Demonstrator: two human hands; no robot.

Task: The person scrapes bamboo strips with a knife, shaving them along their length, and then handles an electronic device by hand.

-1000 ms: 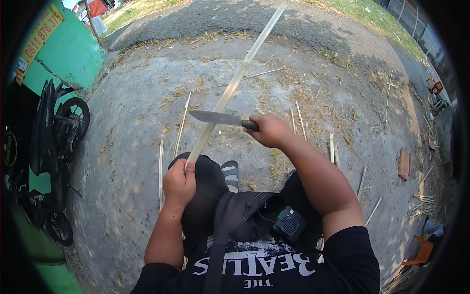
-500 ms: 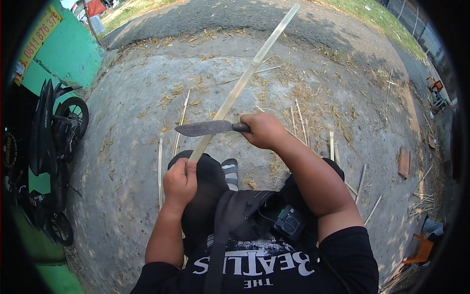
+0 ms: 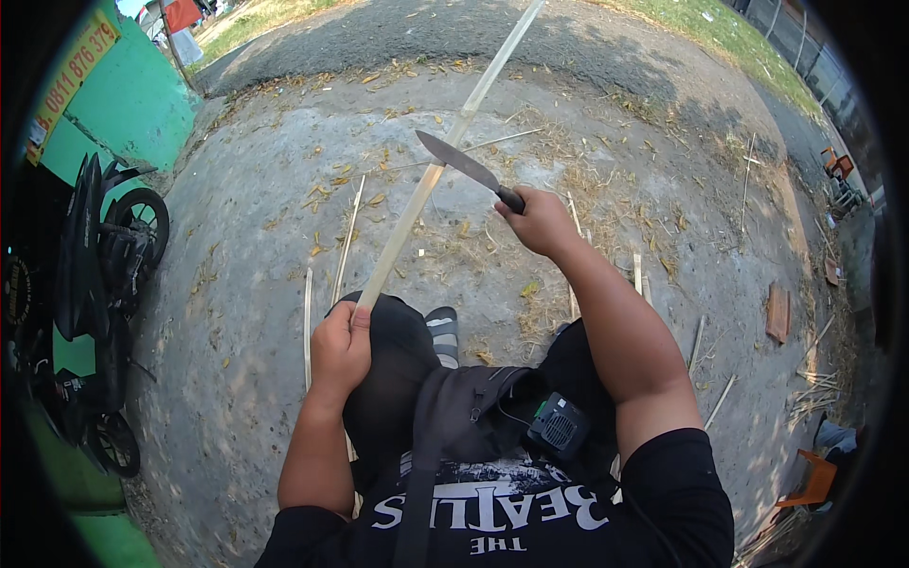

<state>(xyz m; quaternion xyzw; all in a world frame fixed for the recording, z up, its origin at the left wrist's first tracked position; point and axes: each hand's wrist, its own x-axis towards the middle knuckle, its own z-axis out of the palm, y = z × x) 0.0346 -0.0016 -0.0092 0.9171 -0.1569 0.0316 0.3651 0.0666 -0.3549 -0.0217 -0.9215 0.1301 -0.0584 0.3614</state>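
Note:
Near my left knee, my left hand [image 3: 341,352] is closed around the near end of a long, pale bamboo strip [image 3: 401,232]. The strip slants up and to the right, away from me, and its far end runs to the top edge of the view. My right hand [image 3: 542,223] grips the dark handle of a large knife [image 3: 466,165]. The broad grey blade lies across the strip around its middle, its tip pointing up and left. Where the blade crosses, a short stretch of the strip looks more orange.
More thin strips [image 3: 349,237] lie on the concrete ground [image 3: 246,284] to both sides. A parked motorcycle [image 3: 104,246] stands at left by a green wall [image 3: 142,123]. A reddish block [image 3: 778,312] and an orange chair [image 3: 811,478] are at right. My sandalled foot [image 3: 443,338] shows between my knees.
The knife has moved away from me along the strip, from near my left hand to farther up, and its tip has swung upward. The strip has shifted slightly left; my left hand keeps its grip.

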